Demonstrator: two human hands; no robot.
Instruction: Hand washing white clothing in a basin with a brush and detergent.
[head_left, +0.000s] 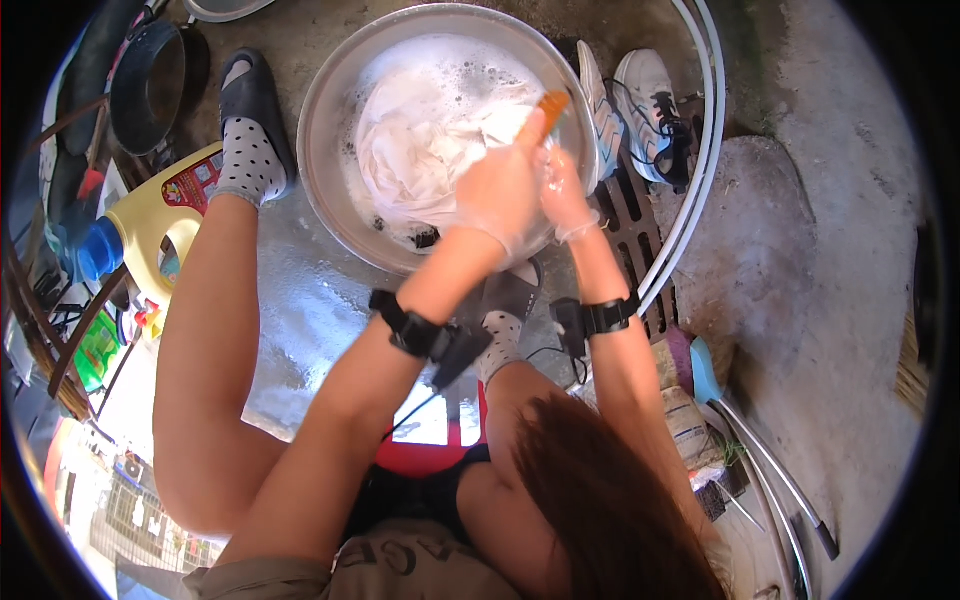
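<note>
A wide metal basin (324, 176) on the floor holds soapy water (469, 64) and a bunched white cloth (409, 142). My left hand (499, 187), in a clear plastic glove and blurred, is over the basin's right side, gripping an orange object (553, 109) that looks like a handle or bar. Close beside it, near the right rim, my right hand (564, 187) is wet and also gloved. Its fingers curl inward; what lies under them is hidden. A small dark item (427, 238) shows at the basin's near edge.
White sneakers (646, 105) stand right of the basin, beside a drain grate (637, 225) and pale hoses (709, 150). A yellow detergent jug (154, 217) with a blue cap lies left, near a dark pan (150, 86). Under me is a red stool (427, 457).
</note>
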